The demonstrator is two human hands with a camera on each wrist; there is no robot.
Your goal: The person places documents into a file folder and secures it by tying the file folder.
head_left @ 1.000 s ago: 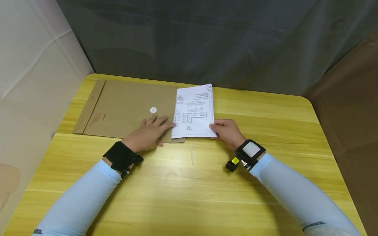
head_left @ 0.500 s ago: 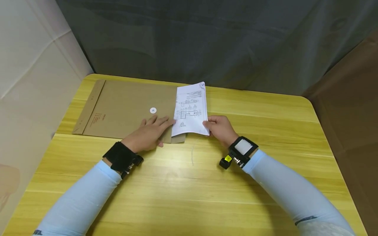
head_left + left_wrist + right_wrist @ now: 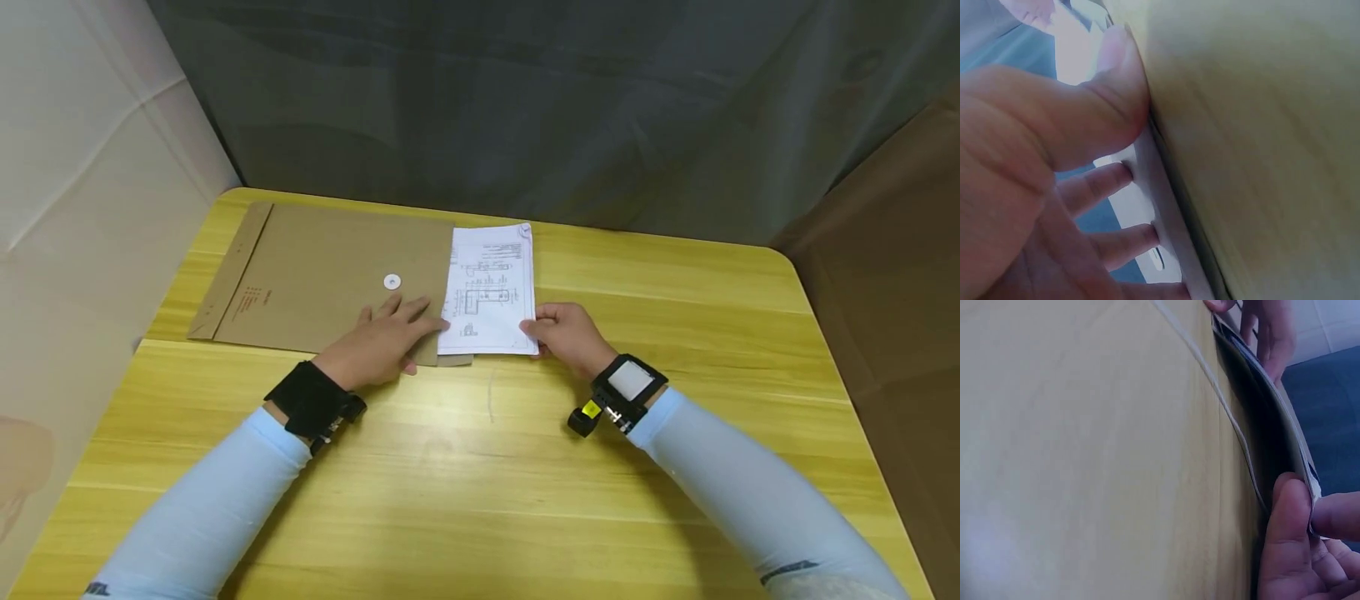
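Observation:
A large brown envelope [image 3: 330, 275] with a white button clasp [image 3: 392, 282] lies flat on the yellow wooden table [image 3: 525, 467]. A stack of white printed papers [image 3: 489, 287] sticks out of its right end. My left hand [image 3: 386, 333] lies flat with straight fingers pressing the envelope beside its opening; its fingers [image 3: 1107, 181] rest on the paper edge. My right hand [image 3: 566, 333] pinches the near right corner of the papers, thumb [image 3: 1288, 531] under the stack's edge [image 3: 1266, 425] and fingers on top.
A dark grey curtain [image 3: 525, 108] hangs behind the table. A pale wall panel [image 3: 82, 183] stands at the left and a brown board [image 3: 892, 250] at the right. The table's front half holds only my forearms.
The right hand has pushed the papers leftward into the envelope, so less of the stack shows. It lifted briefly, then lay flat again. The left hand stayed put.

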